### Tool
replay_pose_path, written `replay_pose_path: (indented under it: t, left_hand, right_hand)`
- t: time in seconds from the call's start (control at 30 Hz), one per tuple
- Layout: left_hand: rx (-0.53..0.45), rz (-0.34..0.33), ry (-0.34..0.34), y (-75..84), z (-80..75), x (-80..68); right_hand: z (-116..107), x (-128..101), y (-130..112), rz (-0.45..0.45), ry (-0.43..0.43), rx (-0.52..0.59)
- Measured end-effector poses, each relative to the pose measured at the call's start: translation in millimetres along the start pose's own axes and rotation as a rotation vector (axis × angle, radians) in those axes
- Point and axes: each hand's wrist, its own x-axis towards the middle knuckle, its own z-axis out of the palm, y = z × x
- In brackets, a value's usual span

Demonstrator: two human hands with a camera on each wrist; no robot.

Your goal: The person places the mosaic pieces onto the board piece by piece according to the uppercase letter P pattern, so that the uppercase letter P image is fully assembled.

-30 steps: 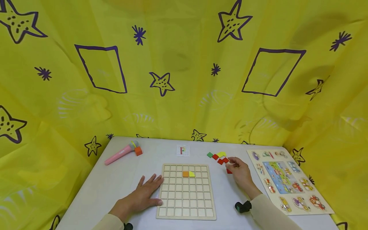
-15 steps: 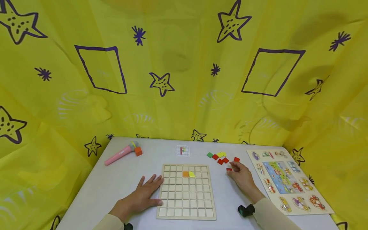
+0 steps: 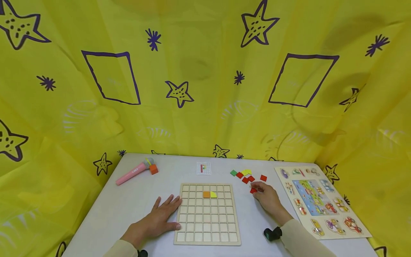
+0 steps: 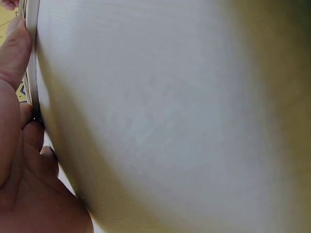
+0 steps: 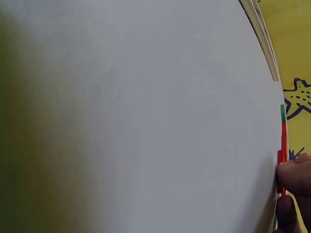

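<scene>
My left hand (image 3: 159, 218) lies spread on the table, its thumb and fingertips at the left edge of a wooden grid board (image 3: 177, 228). In the left wrist view, the thumb (image 4: 14, 53) rests along the board's side. One orange tile (image 3: 206, 194) and one yellow tile (image 3: 213, 194) with a rounded corner sit side by side in the second row. Right of the board, my right hand (image 3: 269, 200) pinches a red square tile (image 3: 253, 191) close over the table. The right wrist view shows the fingers (image 5: 294, 177) overlapping red tiles.
Beyond the right hand lie a green tile (image 3: 233, 172), yellow tiles (image 3: 246, 172) and several red ones, one red tile (image 3: 263, 177) apart. A small pattern card (image 3: 203, 168) is behind the board. A picture puzzle (image 3: 321, 203) stands right; a pink microphone (image 3: 133, 173) and orange cube (image 3: 154, 169) lie left.
My right hand has drawn back toward me from the tile group to the nearest red tile, which has shifted slightly left. A red tile behind the hand has come into view. The left hand stays put.
</scene>
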Motion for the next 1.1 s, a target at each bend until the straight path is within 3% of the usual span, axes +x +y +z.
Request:
replay_pose_path:
  t: [0.2, 1.1]
  left_hand:
    - [-0.004, 0.004, 0.001, 0.6, -0.3, 0.2]
    - [-0.019, -0.009, -0.005, 4.5, -2.5, -0.3]
  right_hand:
    - [-8.0, -8.2, 3.5, 0.017, -0.024, 0.033]
    - [-8.2, -0.9, 11.2, -0.011, -0.001, -0.083]
